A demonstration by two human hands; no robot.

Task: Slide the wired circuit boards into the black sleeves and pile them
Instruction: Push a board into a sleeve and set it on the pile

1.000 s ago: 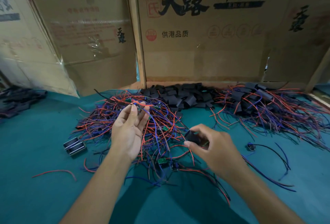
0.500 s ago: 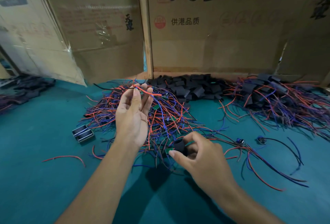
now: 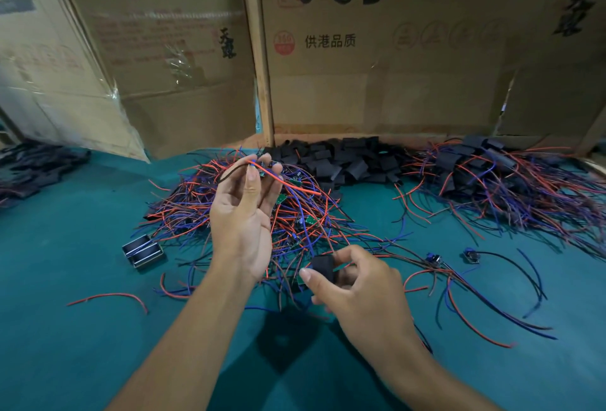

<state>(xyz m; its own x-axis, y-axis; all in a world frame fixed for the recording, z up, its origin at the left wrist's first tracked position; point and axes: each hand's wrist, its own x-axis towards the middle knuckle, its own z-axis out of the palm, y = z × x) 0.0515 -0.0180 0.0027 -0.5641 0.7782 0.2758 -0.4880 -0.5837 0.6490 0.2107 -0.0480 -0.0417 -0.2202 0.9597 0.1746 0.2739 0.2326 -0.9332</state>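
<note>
My left hand [image 3: 242, 217] is raised palm-up above a tangled heap of wired circuit boards [image 3: 295, 214] and pinches one board's red, blue and black wires [image 3: 285, 183] at its fingertips. Lower and to the right, my right hand [image 3: 357, 292] grips a black sleeve [image 3: 323, 268] between thumb and fingers, a green board edge showing beside it. A pile of loose black sleeves [image 3: 344, 161] lies at the back centre. Sleeved boards with trailing wires [image 3: 498, 181] are heaped at the back right.
The work surface is a teal cloth [image 3: 82, 328]. A small metal part [image 3: 143, 250] lies left of the heap, a stray red wire [image 3: 108, 297] in front of it. Two loose wired parts [image 3: 470, 255] lie right. Cardboard boxes [image 3: 377, 50] wall the back. More dark pieces [image 3: 36, 168] sit far left.
My right hand has drawn the black sleeve toward me and leftward. My left hand has lifted its pinched wires a little higher above the heap.
</note>
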